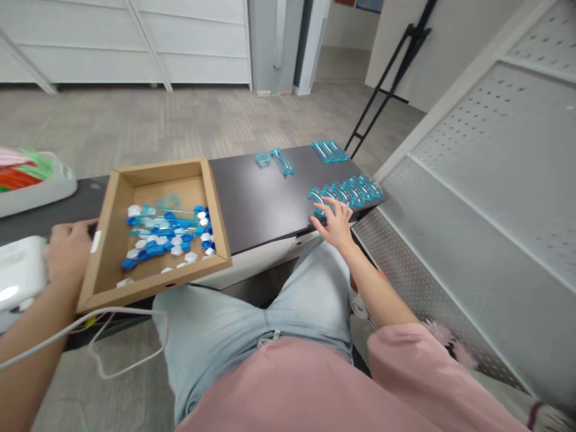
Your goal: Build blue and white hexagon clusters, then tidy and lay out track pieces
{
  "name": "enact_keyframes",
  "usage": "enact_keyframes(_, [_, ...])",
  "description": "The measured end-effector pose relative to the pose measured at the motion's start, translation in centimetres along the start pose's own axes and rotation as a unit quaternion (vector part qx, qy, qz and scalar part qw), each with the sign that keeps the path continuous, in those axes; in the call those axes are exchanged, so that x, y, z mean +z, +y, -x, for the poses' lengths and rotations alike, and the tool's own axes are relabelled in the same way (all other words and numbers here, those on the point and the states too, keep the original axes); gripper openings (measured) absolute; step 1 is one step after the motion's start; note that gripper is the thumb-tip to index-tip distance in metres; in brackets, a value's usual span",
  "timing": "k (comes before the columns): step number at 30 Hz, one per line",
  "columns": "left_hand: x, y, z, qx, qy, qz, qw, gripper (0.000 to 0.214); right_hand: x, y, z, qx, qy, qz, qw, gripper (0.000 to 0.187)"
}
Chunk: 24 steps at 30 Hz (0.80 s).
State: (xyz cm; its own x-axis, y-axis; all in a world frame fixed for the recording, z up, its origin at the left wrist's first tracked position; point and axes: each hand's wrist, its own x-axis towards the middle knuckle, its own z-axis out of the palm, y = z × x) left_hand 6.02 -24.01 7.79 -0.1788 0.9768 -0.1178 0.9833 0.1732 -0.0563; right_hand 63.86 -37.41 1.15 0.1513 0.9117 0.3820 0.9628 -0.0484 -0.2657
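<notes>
My right hand (335, 222) is at the near right of the dark tabletop, thumb and fingers spread around the left end of a row of curved clear tube pieces (355, 191) with teal ends. Its fingertips reach the nearest piece; I cannot tell how firmly they touch. Beside the left wall of a shallow cardboard box (218, 222) rests my left hand (69, 249), its fingertips partly hidden near a small dark thing. Inside the box lie blue and white hexagonal pieces (175, 240) and some clear tubes (168, 222), partly blurred.
Straight clear tubes (329, 152) lie in a group at the far right of the table (256, 204). A few more tubes (282, 162) and a teal ring-like piece (263, 159) sit further left. A white cable (130, 310) crosses my left forearm; a white bin (40, 192) stands far left.
</notes>
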Motion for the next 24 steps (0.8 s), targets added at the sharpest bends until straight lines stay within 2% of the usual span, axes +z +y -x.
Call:
enact_keyframes(1, [0.4,-0.5,-0.2,-0.034,0.026,0.052,0.998,0.082,0.0,-0.3,0.1,-0.005,0.001,-0.008,1.0,0.044])
enact_keyframes(3, [1.0,-1.1,-0.8,-0.012,0.029,0.107,0.994,0.081,0.1,-0.9,-0.1,-0.013,0.006,-0.031,0.999,0.038])
enact_keyframes(7, [1.9,-2.1,-1.8,-0.003,0.038,0.132,0.991,0.076,-0.2,-3.6,-1.6,-0.061,-0.012,-0.119,0.991,0.036])
enact_keyframes(10, [2.5,-2.7,-2.0,0.008,0.049,0.148,0.988,0.072,-0.7,-8.2,-3.6,-0.13,-0.06,-0.182,0.973,0.042])
enact_keyframes(13, [3.2,-2.8,-2.2,0.006,0.061,0.157,0.986,0.068,-0.6,-14.8,-6.2,-0.223,-0.136,-0.192,0.946,0.043])
enact_keyframes(15, [3.5,-2.7,-2.4,-0.006,0.08,0.16,0.984,0.065,0.5,-19.6,-8.4,-0.288,-0.184,-0.179,0.923,0.043])
enact_keyframes(17, [3.9,-2.6,-2.5,-0.008,0.095,0.164,0.982,0.063,2.3,-24.1,-10.7,-0.336,-0.214,-0.154,0.904,0.042])
enact_keyframes(19, [4.1,-2.5,-2.6,-0.005,0.102,0.166,0.981,0.063,4.7,-27.9,-12.9,-0.353,-0.23,-0.109,0.901,0.043])
enact_keyframes(21, [4.2,-2.5,-2.6,-0.003,0.108,0.166,0.98,0.063,6.9,-30.6,-14.5,-0.346,-0.257,-0.051,0.901,0.046])
enact_keyframes(24, [4.2,-2.4,-2.5,0.0,0.114,0.165,0.98,0.063,8.9,-32.8,-15.6,-0.33,-0.299,0.001,0.895,0.053])
